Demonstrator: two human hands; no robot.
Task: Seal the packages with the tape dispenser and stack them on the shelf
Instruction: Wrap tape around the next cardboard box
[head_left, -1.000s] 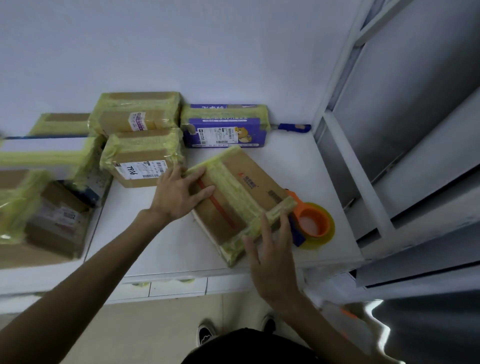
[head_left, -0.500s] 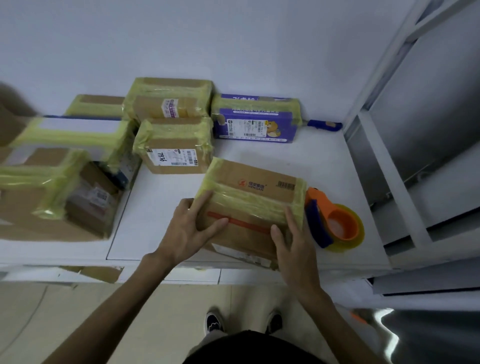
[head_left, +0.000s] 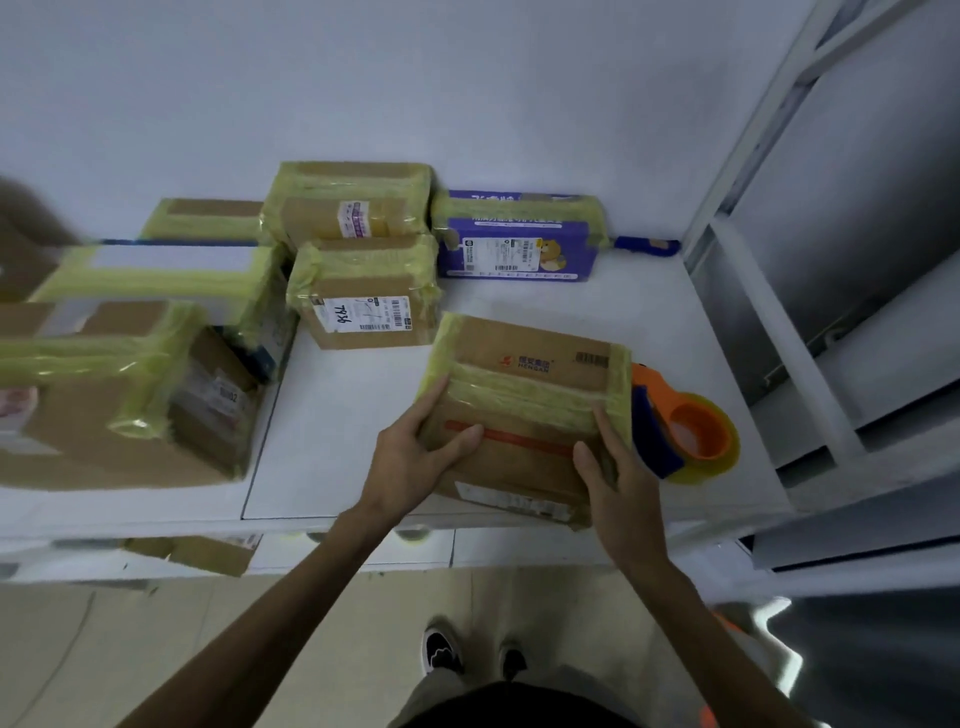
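A brown cardboard package banded with yellow tape and a red strip lies near the front edge of the white shelf. My left hand grips its left end, thumb on top. My right hand grips its right front corner, fingers along the side. Just right of the package, the orange and blue tape dispenser with a yellow roll lies on the shelf, touching or nearly touching the box.
Several taped packages crowd the back and left: a labelled brown box, another behind it, a purple box and a large box at left. A metal rack upright stands on the right. A blue-handled tool lies by the wall.
The package has been turned from a diagonal to square with the shelf edge and pulled nearer the front. My right hand moved from its end onto its right corner. The view shifted left.
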